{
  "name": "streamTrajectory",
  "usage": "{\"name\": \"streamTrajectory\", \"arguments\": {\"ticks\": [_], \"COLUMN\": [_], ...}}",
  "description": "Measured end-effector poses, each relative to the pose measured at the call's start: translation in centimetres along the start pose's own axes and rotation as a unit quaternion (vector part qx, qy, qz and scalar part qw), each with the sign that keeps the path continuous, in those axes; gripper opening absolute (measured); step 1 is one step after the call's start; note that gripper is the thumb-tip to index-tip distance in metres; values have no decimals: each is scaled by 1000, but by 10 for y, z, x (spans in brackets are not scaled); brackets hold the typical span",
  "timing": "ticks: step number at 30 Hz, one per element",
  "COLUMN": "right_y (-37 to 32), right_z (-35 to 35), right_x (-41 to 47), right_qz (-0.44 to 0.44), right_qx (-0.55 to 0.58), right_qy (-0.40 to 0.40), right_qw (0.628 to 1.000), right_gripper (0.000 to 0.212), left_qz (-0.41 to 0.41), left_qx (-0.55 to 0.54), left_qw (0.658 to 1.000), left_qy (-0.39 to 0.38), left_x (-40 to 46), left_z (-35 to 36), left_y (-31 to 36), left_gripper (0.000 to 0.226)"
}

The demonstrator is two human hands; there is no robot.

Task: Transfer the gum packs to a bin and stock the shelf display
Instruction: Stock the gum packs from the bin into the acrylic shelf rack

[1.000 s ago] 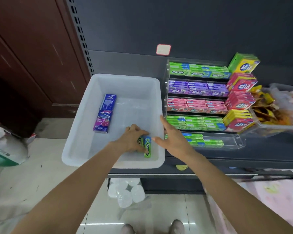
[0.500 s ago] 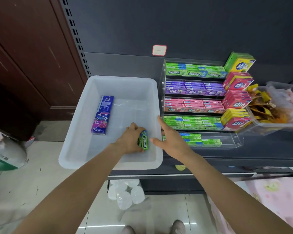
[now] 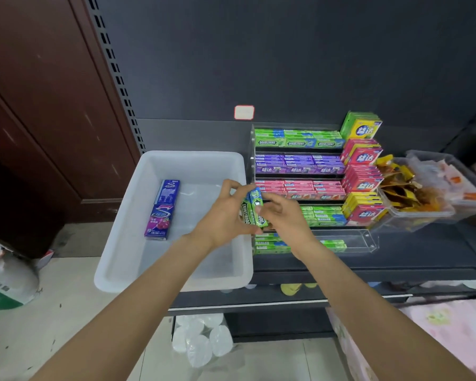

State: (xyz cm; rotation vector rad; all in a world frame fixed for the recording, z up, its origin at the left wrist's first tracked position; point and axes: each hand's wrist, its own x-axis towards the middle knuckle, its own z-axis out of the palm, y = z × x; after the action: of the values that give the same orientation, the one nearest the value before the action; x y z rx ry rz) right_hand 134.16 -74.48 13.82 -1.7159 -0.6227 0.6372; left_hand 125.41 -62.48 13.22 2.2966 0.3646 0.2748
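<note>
My left hand [image 3: 223, 215] and my right hand [image 3: 283, 220] both pinch a small bundle of green Doublemint gum packs [image 3: 254, 209], held upright above the right rim of the white bin [image 3: 138, 226]. One purple gum pack [image 3: 162, 210] lies flat in the bin's left half. To the right stands the clear tiered shelf display [image 3: 368, 239]. Its upper tiers hold green, purple and pink packs. The bottom tier holds a few green packs [image 3: 333, 244], partly hidden behind my right wrist.
Stacked boxes of gum [image 3: 364, 177] stand against the display's right side. A clear tub of snack packets [image 3: 421, 193] sits further right. A brown door [image 3: 39, 105] is at the left, and plastic-wrapped white rolls [image 3: 201, 339] lie under the shelf.
My left hand lifted the green packs out of the bin's lower right corner. My right hand came over from the bin's rim and now pinches them too.
</note>
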Motion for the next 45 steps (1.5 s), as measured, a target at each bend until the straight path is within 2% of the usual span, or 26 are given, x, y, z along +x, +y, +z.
{"name": "streamTrajectory", "arguments": {"ticks": [7,10,13,17,20,22,24,27,30,41,45], "right_y": [19,32,45,64,82,94,105,119,128,161,163], "right_z": [-82,-120,-154,-189,-208,-215,-217,-215,-209,-204,-204], "right_x": [-9,-8,-5,1,6,11,15,13,7,14,18], "right_qz": [54,77,102,116,101,65,7,-115,-183,-86,-61], "right_qx": [86,102,125,130,125,71,-35,-163,-201,-269,-328], "right_qy": [13,31,2,9,10,6,21,24,0,17,-17], "right_qw": [995,991,987,985,987,995,999,980,962,959,943], "right_gripper": [22,16,16,24,38,42,36,21,15,10,26], "left_qz": [-41,-60,-63,-73,-93,-120,-131,-148,-163,-180,-192], "left_qx": [-125,-121,-100,-114,-125,-155,-151,-100,-72,-106,-136], "left_qw": [991,991,993,990,985,976,972,970,966,960,955], "left_qy": [3,-1,2,38,73,92,122,166,188,188,180], "left_x": [34,52,68,81,84,83,80,76,72,60,54], "left_z": [50,79,110,141,154,159,163,166,166,169,166], "left_y": [47,63,79,89,90,90,86,79,75,71,72], "left_gripper": [83,81,67,46,36,35,31,25,23,14,13]}}
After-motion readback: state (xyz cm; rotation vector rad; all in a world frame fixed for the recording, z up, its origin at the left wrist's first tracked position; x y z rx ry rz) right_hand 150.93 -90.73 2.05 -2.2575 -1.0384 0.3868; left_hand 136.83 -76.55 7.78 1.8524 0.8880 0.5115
